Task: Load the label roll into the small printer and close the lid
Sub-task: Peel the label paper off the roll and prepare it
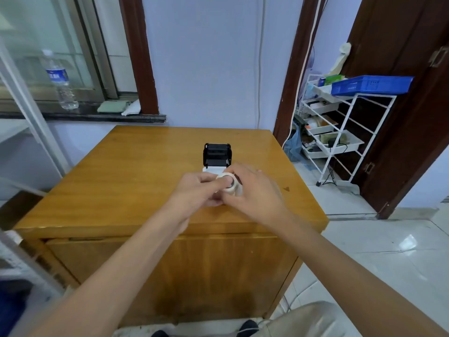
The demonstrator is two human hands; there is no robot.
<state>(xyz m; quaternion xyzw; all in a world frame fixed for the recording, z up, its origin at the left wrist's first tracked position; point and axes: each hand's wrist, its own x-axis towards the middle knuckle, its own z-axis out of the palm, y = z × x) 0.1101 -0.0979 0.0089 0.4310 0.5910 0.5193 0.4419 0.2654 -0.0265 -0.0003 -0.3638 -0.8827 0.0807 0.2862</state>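
The small printer (217,156) sits in the middle of the wooden table (121,181), its black lid standing open and a strip of its white body showing below. Just in front of it, both hands hold a white label roll (229,184) a little above the tabletop. My left hand (196,190) grips the roll from the left, thumb on its flat face. My right hand (252,190) wraps around it from the right and hides much of it. The roll is outside the printer.
A plastic water bottle (60,81) and a folded cloth (114,107) rest on the window ledge at the back left. A white wire rack (340,127) with a blue crate (369,85) stands at the right by a dark door. The table's near edge lies under my forearms.
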